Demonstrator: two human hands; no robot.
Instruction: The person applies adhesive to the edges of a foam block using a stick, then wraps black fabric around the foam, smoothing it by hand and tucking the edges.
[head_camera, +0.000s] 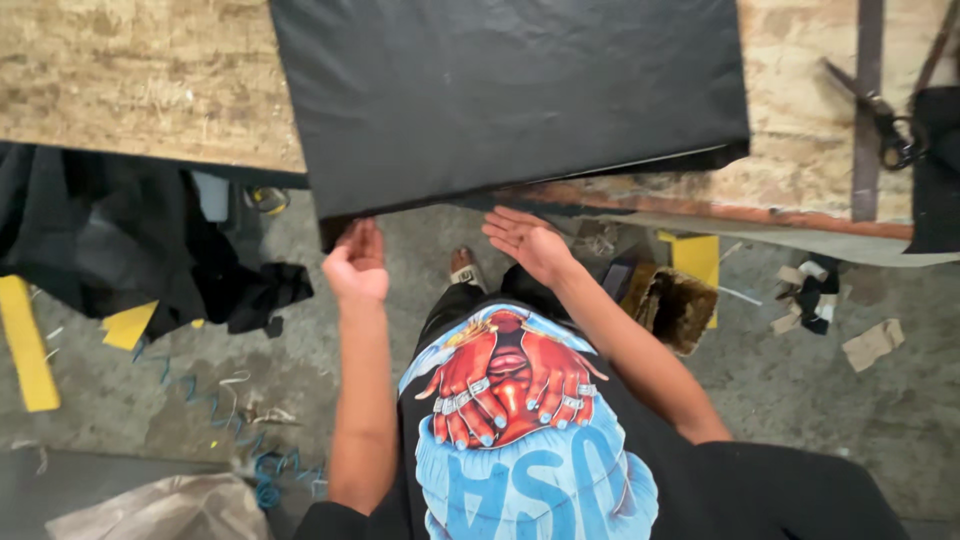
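Gripping one black sheet (510, 100), left hand (357, 265); right hand (528, 243) open.

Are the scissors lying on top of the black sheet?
No, the scissors lie on the bare wooden table, right of the black sheet.

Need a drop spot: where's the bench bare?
Free: bench top left of the black sheet, and a strip between sheet and scissors. Crowded: sheet covers the middle; both hands, left hand and right hand, sit at its front edge.
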